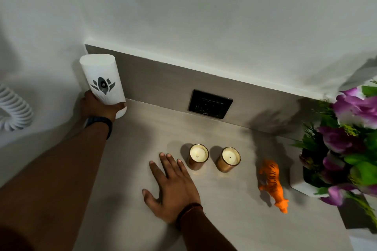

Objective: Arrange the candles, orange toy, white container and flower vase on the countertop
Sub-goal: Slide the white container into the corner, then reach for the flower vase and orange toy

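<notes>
My left hand grips the lower part of a tall white container with a dark flower emblem, at the back left corner of the countertop. Whether its base touches the surface I cannot tell. My right hand lies flat and open on the countertop, fingers spread, just left of two candles in amber glass jars standing side by side. An orange toy tiger stands further right. A white vase with purple flowers sits at the right edge, partly cut off.
A black wall socket is set in the grey backsplash behind the candles. A white coiled cord hangs at the far left, off the countertop. White walls close the back and left side. The countertop's right edge lies under the vase.
</notes>
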A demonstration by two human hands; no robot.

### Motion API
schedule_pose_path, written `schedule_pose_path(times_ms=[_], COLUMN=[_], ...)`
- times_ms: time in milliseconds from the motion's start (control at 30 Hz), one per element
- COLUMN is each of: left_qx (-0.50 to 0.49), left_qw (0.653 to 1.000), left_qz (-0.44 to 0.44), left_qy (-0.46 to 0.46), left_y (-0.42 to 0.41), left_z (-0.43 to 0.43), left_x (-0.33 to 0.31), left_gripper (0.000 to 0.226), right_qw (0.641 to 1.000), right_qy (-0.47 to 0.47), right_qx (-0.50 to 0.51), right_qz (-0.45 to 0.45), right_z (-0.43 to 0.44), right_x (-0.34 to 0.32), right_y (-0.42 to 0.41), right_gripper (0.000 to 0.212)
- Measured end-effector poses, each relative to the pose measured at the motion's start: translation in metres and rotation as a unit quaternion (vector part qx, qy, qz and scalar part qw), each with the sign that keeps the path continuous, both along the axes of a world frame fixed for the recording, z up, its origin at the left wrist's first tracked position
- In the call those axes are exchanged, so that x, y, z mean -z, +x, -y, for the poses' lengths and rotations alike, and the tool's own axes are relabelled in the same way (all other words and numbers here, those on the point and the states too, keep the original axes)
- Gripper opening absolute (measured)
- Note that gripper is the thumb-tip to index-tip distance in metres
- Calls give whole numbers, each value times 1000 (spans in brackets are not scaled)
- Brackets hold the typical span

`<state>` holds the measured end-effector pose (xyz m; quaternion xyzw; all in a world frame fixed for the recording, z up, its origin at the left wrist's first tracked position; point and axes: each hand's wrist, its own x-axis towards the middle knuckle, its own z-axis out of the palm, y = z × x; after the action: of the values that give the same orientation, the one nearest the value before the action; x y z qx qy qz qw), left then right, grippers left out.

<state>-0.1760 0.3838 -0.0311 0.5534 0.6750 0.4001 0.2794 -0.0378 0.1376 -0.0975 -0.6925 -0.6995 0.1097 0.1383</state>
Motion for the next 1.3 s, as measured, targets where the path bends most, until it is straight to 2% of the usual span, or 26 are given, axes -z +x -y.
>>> schedule_pose_path(times_ms=[167,467,633,700,767,933,1133,1200,1300], left_qx=[2,-5,-22,-23,-18,45,125,137,147], left_qw=[1000,1000,997,993,987,972,951,951,952], left_qz=[17,-11,-73,-104,-132,-170,-173,-151,-135], left_qy=[-1,19,32,55,91,154,222,233,231], left_y=[8,10,19,26,32,46,65,71,79], left_z=[-8,-7,11,24,37,66,105,120,139], left_x=[-1,6,7,4,-4,-57,-169,-206,-233], left_gripper=[92,100,130,134,131,117,105,101,96], right_qw=[1000,1000,1000,1000,996,956,872,866,892], right_qy=[-1,3,-4,-16,-18,117,330,342,307], right_qx=[3,3,-7,-8,10,131,167,175,183], right_qz=[-1,-1,-1,-21,-82,-237,-322,-320,-278], right_z=[1,0,0,0,-2,-9,-10,1,19], right_x=[1,0,-3,-9,-22,-100,-247,-283,-299], right_y=[0,1,2,2,3,18,54,69,85], right_gripper=[72,72,73,74,73,58,34,36,43])
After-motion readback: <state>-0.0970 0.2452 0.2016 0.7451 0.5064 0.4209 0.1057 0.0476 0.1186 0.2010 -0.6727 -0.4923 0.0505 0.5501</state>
